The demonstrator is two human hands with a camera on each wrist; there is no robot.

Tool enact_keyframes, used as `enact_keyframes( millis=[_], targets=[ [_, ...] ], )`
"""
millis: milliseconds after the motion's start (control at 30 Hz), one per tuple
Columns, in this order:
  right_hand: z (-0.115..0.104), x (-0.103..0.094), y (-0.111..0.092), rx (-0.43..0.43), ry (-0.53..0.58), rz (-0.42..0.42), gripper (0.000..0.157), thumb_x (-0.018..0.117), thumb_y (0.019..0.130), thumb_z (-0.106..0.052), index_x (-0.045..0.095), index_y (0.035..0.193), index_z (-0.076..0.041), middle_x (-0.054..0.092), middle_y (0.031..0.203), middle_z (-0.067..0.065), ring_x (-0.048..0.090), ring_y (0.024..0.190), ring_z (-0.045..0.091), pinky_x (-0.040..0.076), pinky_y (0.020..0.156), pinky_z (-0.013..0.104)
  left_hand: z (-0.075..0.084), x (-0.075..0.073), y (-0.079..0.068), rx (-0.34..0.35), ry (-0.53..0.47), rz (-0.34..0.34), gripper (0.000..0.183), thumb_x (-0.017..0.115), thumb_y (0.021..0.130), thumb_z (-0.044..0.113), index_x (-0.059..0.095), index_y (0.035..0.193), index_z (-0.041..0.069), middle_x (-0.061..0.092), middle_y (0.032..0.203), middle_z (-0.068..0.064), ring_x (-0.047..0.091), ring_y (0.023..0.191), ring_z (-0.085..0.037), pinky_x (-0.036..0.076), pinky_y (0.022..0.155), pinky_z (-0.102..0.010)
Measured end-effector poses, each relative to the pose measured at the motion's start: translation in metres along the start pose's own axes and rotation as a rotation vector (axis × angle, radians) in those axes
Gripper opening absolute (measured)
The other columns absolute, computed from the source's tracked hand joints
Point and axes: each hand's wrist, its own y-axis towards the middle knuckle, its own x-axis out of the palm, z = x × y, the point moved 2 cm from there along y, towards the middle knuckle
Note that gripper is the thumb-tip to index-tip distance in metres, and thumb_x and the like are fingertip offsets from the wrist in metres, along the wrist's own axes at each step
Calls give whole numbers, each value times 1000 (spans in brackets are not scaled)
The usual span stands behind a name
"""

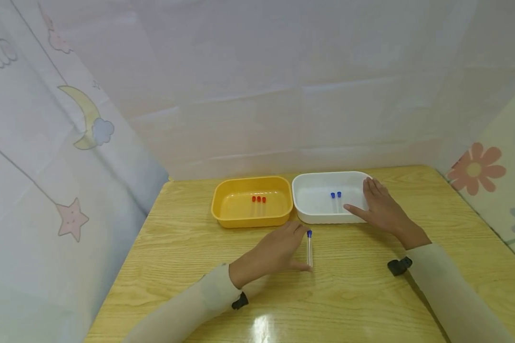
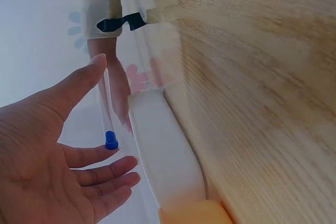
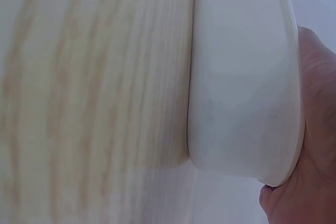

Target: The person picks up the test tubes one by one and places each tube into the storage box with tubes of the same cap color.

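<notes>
My left hand (image 1: 279,247) pinches a clear tube with a blue cap (image 1: 310,250) between thumb and index finger, one at each end. It holds the tube in front of the two trays; the left wrist view shows its other fingers apart from the tube. At the right end of the white tray (image 1: 322,219), my right hand (image 1: 382,207) rests on the rim. Its fingers lie fairly straight along the corner, and the thumb stretches over the near side. Inside that tray lie two blue-capped tubes (image 1: 336,202).
A yellow tray (image 1: 253,223) stands against the white tray's left side, with three red-capped tubes (image 1: 259,205) in it. Both trays stand on a wooden table (image 1: 347,295). Behind it hangs a pale sheet (image 1: 257,119), with printed sheets at both sides.
</notes>
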Motion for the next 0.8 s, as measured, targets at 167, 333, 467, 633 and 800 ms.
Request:
enact_keyframes(
  millis=[167, 333, 467, 633, 800],
  targets=[
    [2, 2, -1, -1, 6, -8, 105, 44, 89, -65, 2, 145, 12, -2, 152, 29, -4, 141, 41, -4, 113, 49, -1, -3, 4, -4, -33, 10, 104, 63, 72, 69, 26, 147, 7, 28, 148, -7, 34, 131, -15, 38, 102, -25],
    [1, 2, -1, -2, 9, -12, 104, 43, 89, -65, 1, 145, 12, -3, 152, 29, -4, 141, 41, -5, 113, 49, -3, -4, 9, -2, -16, 20, 94, 66, 71, 67, 40, 138, 7, 40, 137, -5, 43, 119, -13, 42, 96, -23],
    [0, 1, -1, -9, -3, -4, 103, 44, 90, -64, 2, 145, 13, -2, 152, 30, -3, 141, 42, -5, 113, 49, -4, -6, 15, 21, -21, 46, 95, 67, 71, 67, 37, 139, 7, 33, 144, -6, 39, 125, -16, 38, 102, -25],
    [0, 0, 0, 1, -18, -9, 104, 43, 89, -65, 1, 145, 13, -2, 152, 30, -3, 141, 42, -6, 113, 49, -5, -10, 22, 26, 1, 37, 94, 62, 73, 69, 39, 138, 5, 41, 134, -5, 44, 114, -12, 40, 98, -22],
    [0, 0, 1, 7, -14, -25, 105, 44, 89, -65, 0, 145, 13, -4, 152, 30, -5, 140, 42, -6, 112, 50, -4, -11, 27, 4, 29, 0, 92, 62, 73, 70, 46, 135, 4, 49, 121, -3, 46, 102, -9, 43, 89, -20]
  ],
)
